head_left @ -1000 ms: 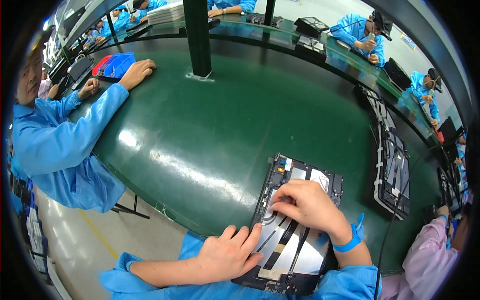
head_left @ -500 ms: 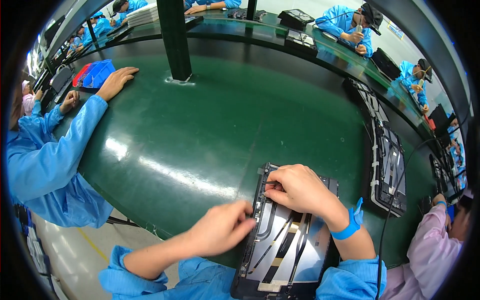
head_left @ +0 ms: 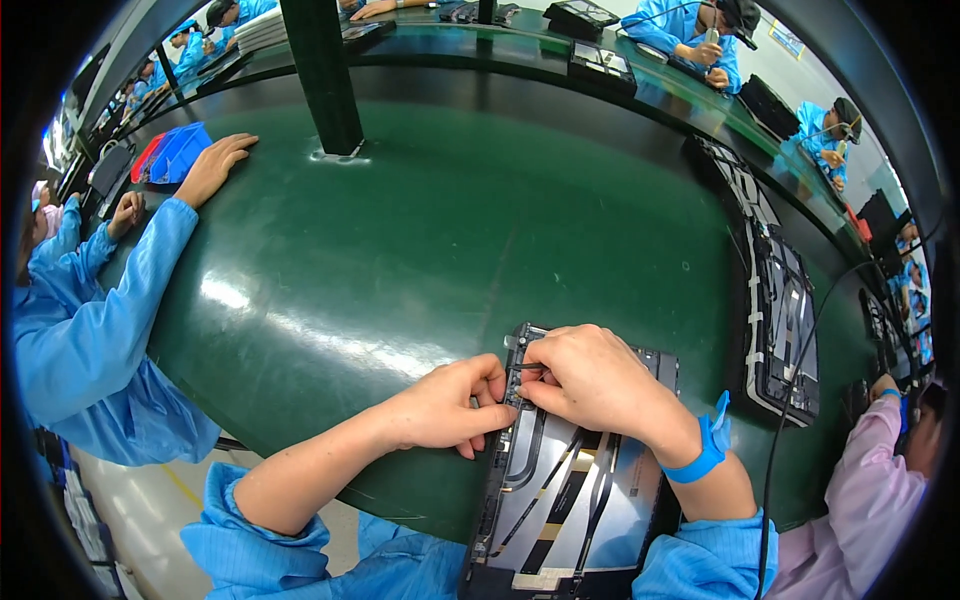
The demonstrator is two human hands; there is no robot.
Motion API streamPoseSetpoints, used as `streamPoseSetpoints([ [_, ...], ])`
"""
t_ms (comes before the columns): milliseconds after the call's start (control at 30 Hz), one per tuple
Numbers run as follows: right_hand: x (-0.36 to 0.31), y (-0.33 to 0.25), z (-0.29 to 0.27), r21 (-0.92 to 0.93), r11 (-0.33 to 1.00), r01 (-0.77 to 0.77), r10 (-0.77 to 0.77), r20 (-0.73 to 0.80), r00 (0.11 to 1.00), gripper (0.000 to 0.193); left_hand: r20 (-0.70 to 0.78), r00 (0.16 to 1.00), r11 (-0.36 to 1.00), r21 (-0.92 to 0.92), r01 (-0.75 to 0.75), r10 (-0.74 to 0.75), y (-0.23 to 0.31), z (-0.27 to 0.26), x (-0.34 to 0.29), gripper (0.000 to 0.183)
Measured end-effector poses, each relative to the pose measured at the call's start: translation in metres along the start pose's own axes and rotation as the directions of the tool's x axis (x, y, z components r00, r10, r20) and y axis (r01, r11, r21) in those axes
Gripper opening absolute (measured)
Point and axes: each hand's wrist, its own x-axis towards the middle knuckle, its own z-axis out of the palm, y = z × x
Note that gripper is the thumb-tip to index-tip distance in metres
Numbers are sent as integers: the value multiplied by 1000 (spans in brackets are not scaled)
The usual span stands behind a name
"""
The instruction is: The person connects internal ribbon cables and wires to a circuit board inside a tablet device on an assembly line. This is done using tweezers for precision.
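Observation:
An opened flat electronic device (head_left: 628,492) with a black frame, a silvery inner plate and black and gold ribbon cables lies in front of me, over the near table edge. My right hand (head_left: 600,372), with a blue wristband (head_left: 700,448), reaches over its upper part. The fingers pinch a thin dark piece (head_left: 526,367) whose kind I cannot make out, at the frame's upper left. My left hand (head_left: 450,405) is curled at the frame's left edge, thumb and forefinger close to that piece. What its fingertips hold, if anything, is hidden.
Similar opened devices (head_left: 782,325) stand in a row on the right side of the green table (head_left: 420,230). A black cable (head_left: 775,450) hangs down at right. A dark post (head_left: 322,80) rises at the back. Blue and red bins (head_left: 178,153) and a co-worker's arm (head_left: 150,270) are at left.
My left hand has moved up and right to the frame's edge, and its fingers have come nearer my right hand. The right hand stays at the frame. The view has shifted slightly.

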Motion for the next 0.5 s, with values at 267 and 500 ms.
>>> streamPoseSetpoints([
  [267, 0, 5, 2, -4, 999, 43, -43, -26, 999, 13, -47, 997, 998, 10, 65, -64, 8, 4, 3, 21],
  [500, -23, -4, -23, -3, 986, -165, 162, -145, 976, 26, -38, 996, 996, -31, 84, -85, 7, 3, 4, 21],
])
